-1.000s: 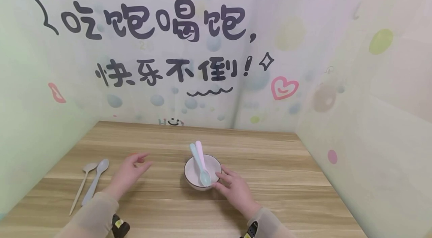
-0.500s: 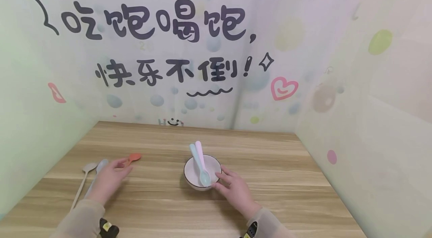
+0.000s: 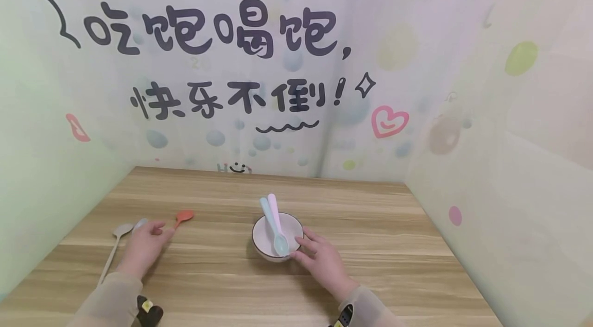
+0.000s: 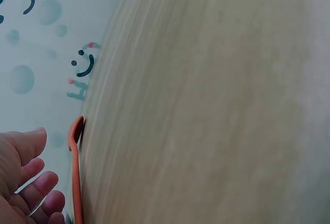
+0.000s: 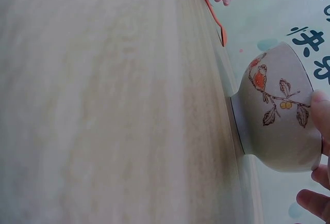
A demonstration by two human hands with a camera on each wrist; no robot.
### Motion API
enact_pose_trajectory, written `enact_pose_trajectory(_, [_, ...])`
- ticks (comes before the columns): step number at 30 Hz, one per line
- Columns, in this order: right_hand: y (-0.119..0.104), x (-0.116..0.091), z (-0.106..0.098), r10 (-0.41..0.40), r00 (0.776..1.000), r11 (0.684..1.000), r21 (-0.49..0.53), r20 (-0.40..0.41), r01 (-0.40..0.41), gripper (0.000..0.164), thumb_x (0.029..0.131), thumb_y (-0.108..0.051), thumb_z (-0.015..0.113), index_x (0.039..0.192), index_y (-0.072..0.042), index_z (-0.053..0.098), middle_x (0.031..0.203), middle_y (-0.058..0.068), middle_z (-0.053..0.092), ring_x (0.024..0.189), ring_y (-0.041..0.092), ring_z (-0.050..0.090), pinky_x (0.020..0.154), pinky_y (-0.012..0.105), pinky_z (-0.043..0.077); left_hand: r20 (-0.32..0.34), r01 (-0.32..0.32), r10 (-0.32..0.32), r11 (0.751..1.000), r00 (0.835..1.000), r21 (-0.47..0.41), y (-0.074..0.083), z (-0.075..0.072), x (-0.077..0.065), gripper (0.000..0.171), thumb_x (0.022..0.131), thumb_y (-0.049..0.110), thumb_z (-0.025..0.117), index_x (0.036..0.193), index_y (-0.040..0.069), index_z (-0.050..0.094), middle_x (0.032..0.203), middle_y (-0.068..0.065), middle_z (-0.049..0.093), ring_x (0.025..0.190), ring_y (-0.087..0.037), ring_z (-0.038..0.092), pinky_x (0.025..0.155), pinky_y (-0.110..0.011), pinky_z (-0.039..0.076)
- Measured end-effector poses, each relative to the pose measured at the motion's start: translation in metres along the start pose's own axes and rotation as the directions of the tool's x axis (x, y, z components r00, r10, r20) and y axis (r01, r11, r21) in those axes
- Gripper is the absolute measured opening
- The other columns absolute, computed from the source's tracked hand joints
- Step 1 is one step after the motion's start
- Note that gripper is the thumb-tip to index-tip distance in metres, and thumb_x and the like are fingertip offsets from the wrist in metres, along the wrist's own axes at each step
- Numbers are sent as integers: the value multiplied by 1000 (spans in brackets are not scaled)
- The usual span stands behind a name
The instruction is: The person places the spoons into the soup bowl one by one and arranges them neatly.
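A white bowl with a dark rim stands on the table, a bird and branch painted on its outside in the right wrist view. My right hand holds it at its right side, thumb and fingers around the wall near the rim. A light blue spoon and a pink spoon lean in the bowl, handles toward the back wall. My left hand hovers on the left with loosely bent fingers and nothing in them. Just beyond its fingertips lies an orange spoon. Under this hand a grey-blue spoon is mostly hidden.
A beige long-handled spoon lies at the left of the wooden table. Light walls with black lettering enclose the table at the back and both sides.
My left hand has drawn back to the left and toward me, uncovering the orange spoon and covering most of the grey-blue one. The right hand and the bowl have stayed put.
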State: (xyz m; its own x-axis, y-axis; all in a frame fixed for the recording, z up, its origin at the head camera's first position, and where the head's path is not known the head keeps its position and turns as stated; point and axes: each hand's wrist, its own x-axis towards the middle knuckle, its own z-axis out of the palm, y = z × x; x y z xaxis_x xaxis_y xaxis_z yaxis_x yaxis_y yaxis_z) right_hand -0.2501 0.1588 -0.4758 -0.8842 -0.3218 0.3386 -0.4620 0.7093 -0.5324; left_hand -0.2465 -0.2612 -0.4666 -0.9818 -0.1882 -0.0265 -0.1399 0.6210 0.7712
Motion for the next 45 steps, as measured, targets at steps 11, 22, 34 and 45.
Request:
enact_pose_trajectory(11, [0,-1,0,4,1000,1000,-2,0,-4,55,85,-53,64,122,-11,67,140,9,52,124,36,51,99,52,40,-64,50,-42,990,997,133,-3,4,-3,65,96,51,49,132,-3,49,129,-26,53,113,-47,49,87,-64,26])
enact_pose_trajectory(22, [-2,-1,-1,39,999,999,17,19,-40,54,85,-50,66,123,-12,67,142,9,49,126,36,48,100,53,38,-231,75,-28,977,973,199,-12,19,3,41,90,36,64,115,3,64,120,-21,62,105,-47,52,83,-62,23])
enact_pose_trajectory(34, [-3,-1,-2,42,999,999,20,27,-42,54,86,-50,65,124,-12,66,143,8,48,127,36,48,101,52,38,-232,103,-51,971,971,218,-9,21,3,32,89,32,66,105,4,67,107,-22,65,100,-51,47,83,-63,20])
enact_pose_trajectory(45, [-1,-1,0,23,1000,1000,7,14,-23,56,85,-52,64,124,-12,66,143,9,49,125,36,49,100,52,39,-199,57,-12,974,980,218,-8,21,3,32,92,32,62,103,3,68,94,-17,68,98,-45,53,84,-68,16])
